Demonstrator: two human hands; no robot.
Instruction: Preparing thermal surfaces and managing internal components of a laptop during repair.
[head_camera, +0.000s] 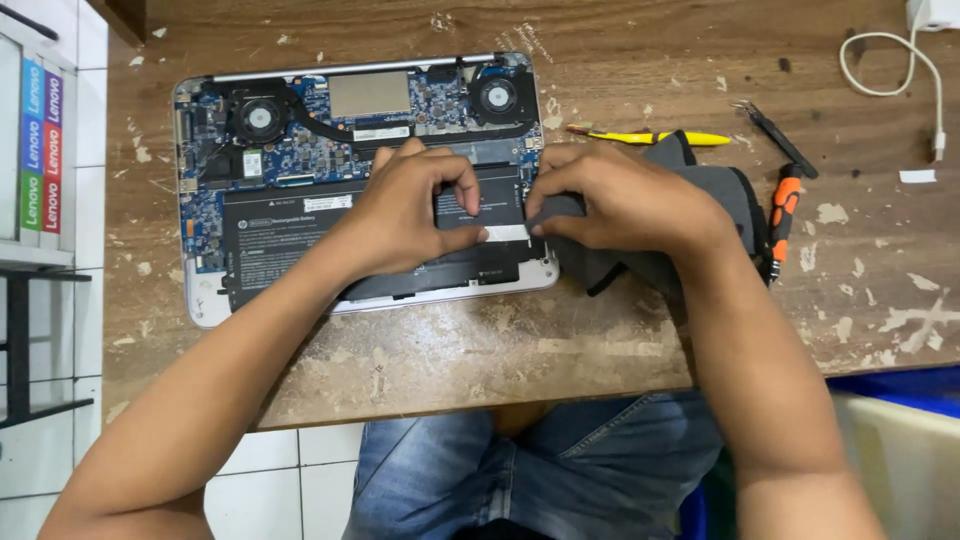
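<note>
My left hand and right hand pinch a white strip on the black battery at the opened laptop's four o'clock corner, pressing down to steady it; a screwdriver waits at three o'clock on the table.

Small electronics repair workshop, worn paint-flecked wooden bench, opened laptop with bare circuit board and fans, orange screwdriver, yellow pry tool, tweezers, white charging cable, tiled floor
</note>
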